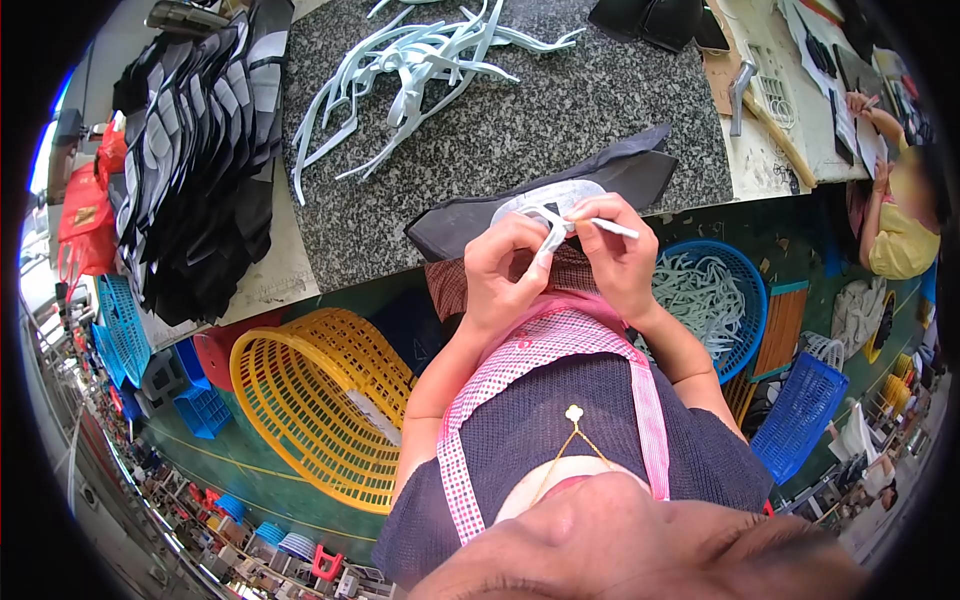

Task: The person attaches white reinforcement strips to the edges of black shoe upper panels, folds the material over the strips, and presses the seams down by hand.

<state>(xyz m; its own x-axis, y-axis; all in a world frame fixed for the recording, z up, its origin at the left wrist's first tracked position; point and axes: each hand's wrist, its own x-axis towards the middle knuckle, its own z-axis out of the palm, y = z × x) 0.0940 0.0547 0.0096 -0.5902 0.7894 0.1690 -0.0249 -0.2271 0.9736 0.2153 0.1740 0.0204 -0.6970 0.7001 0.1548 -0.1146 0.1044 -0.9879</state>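
Both hands are together at the front edge of the stone slab. My left hand [508, 268] pinches one part of a pale blue strip [546, 236], which bends in a loop between the hands. My right hand [622, 258] has the strip between thumb and fingers, and an end pokes out to the right. Just beyond the fingers lies a black shoe upper piece [622, 166] with a whitish lining, partly hidden by the hands. Farther back on the slab is a tangled pile of similar pale strips [415, 75].
Stacked black and grey pieces [205, 150] lie at the left. A yellow basket [300, 420] stands below left; a blue basket [757, 290] of pale strips is at the right. A hammer-like metal tool [740, 95] lies on the granite slab's [690, 120] right side. A co-worker [900, 235] sits far right.
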